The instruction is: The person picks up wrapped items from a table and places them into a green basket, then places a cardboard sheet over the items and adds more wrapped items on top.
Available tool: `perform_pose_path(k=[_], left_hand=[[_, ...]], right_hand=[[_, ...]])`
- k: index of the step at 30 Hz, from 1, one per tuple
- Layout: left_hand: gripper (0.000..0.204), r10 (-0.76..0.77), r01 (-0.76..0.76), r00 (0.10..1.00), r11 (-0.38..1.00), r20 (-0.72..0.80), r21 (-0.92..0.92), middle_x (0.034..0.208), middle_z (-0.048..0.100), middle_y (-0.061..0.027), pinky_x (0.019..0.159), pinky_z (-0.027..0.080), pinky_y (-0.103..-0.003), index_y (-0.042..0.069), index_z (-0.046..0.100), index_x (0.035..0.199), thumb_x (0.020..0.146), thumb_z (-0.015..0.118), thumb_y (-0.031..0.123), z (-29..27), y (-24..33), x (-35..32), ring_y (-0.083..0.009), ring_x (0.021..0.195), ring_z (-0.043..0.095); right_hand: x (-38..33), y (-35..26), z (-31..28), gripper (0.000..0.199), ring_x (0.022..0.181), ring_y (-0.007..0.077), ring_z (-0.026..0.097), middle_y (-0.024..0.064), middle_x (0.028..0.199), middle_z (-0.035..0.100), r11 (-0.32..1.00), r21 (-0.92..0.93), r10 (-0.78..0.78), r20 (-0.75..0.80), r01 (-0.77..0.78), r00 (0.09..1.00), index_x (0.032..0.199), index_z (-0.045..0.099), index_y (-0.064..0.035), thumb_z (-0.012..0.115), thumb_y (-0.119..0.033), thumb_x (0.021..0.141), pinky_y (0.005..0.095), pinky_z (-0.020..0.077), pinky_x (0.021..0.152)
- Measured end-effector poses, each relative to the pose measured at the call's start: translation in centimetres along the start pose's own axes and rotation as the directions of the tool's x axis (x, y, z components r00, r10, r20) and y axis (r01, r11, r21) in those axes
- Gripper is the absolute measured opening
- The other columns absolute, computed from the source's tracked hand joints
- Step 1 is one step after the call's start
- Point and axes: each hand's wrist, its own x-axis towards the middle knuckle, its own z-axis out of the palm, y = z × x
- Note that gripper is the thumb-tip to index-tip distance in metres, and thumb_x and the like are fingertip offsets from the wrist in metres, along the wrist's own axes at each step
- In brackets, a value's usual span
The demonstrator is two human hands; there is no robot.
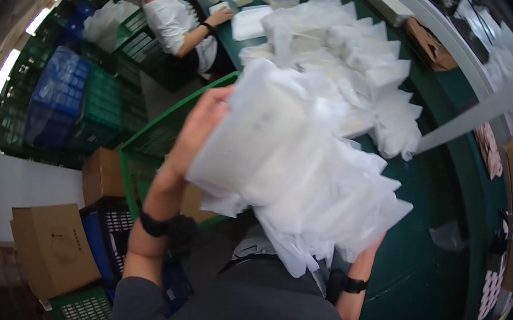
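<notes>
Between my two hands I carry a thick stack of white, translucent plastic-bagged packs [265,142], held up in front of my body. My left hand [206,116] grips the stack's left end, its fingers curled over the edge. At the lower right, my right hand [375,242] is mostly covered by the loose bag ends; the forearm leads up under them. Bag flaps fan out toward the right and hang down at the bottom. The stack is somewhat blurred. Behind it, a big heap of similar bagged packs [369,59] lies on the green table [408,272].
A green plastic crate [145,138] stands at my left, partly behind my forearm. Cardboard boxes [56,251] and stacked blue and green crates [102,101] fill the left side. Across the table's far left, a co-worker [181,18] handles white boxes. A grey metal bar [477,109] slants at right.
</notes>
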Motion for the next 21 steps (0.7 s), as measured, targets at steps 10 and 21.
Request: perform_pose_path(k=[10,21], left_hand=[[0.039,-0.04,0.063,0.874,0.998,-0.484,0.031,0.108,0.052,-0.004,0.084,0.041,-0.022,0.004,0.043,0.123,0.099,0.037,0.034,-25.2,0.5,-11.0,-0.0093,0.096,0.051],[0.03,-0.494,0.26,0.796,0.8,-0.35,-0.541,0.112,0.054,-0.0054,0.088,0.044,-0.028,0.008,0.045,0.12,0.099,0.036,0.029,-36.4,-25.2,-11.3,-0.0137,0.101,0.054]], right_hand=[[5.5,27.3,13.2,0.052,0.118,0.0296,0.049,0.0143,0.129,0.051,0.887,-0.402,0.419,0.499,-0.226,0.759,0.131,0.042,-0.0021,0.032,-0.039,0.097,0.0422,0.038,0.102],[10.3,37.2,12.1,0.073,0.121,0.028,0.047,0.0122,0.136,0.045,0.525,-0.58,0.824,0.163,-0.623,0.543,0.138,0.036,-0.006,0.025,-0.062,0.092,0.0409,0.0346,0.104]])
